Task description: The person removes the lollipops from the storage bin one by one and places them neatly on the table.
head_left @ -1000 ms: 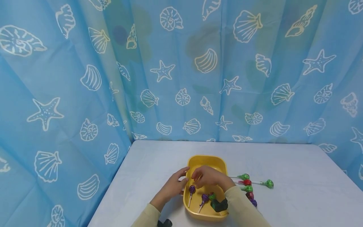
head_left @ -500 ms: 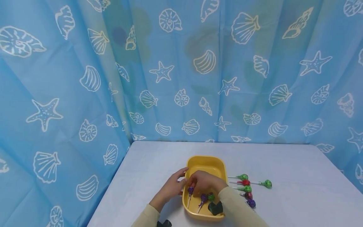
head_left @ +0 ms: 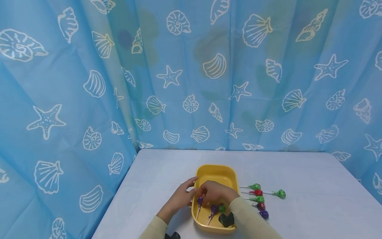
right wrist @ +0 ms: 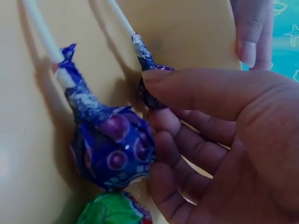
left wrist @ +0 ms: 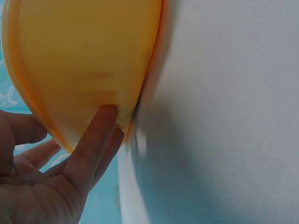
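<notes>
Your right hand (head_left: 215, 193) has come down into the yellow tray (head_left: 216, 171) since a second ago, when it was hovering above the rim; over the last half second it has barely shifted. In the right wrist view its fingertips (right wrist: 161, 79) are closing on the head of a purple lollipop (right wrist: 148, 95) lying on the tray floor at the left side. Whether the fingers are actually gripping that head or only touching it, I cannot tell.

Your left hand (head_left: 180, 198) is bracing the tray from outside, thumb over the rim and straight fingers (left wrist: 96, 135) pressing the outer wall; its position is unchanged.

A second purple lollipop (right wrist: 112, 144) and a green one (right wrist: 114, 210) are lying in the tray just beside the first. Five more lollipops (head_left: 259, 198) are lying on the white table (head_left: 313, 199) to the right of the tray, undisturbed.

Judgement: you are dealing with the tray's contents, and the loose ones outside remain unhandled.
</notes>
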A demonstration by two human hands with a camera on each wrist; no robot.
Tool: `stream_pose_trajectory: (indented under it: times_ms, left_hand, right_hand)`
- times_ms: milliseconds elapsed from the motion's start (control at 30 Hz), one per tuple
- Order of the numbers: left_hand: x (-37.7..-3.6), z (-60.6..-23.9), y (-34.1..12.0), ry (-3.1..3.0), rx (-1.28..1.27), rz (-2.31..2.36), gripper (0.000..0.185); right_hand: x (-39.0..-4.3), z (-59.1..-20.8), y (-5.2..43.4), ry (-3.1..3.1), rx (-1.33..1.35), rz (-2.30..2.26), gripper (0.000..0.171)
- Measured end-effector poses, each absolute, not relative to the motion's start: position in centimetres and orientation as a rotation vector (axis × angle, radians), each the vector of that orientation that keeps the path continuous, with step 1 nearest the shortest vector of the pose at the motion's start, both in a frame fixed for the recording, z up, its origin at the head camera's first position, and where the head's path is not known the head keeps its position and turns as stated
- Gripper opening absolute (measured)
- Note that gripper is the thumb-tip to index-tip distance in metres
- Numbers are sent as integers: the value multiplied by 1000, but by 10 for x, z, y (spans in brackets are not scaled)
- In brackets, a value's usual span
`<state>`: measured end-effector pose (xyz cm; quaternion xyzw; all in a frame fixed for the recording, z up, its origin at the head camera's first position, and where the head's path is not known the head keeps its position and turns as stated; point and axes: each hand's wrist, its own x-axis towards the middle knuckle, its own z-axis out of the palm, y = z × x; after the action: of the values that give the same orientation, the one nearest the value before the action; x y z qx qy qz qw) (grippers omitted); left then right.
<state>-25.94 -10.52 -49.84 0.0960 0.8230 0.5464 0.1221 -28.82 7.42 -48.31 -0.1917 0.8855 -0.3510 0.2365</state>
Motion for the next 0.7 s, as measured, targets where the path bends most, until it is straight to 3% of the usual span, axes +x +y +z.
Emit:
stream_pose_trajectory:
  times_ms: [700]
  left_hand:
    - [-261, -499, -106, 2388, 282, 1601, 49]
  right_hand:
    - [-299, -485, 96, 2535, -579, -1102, 23]
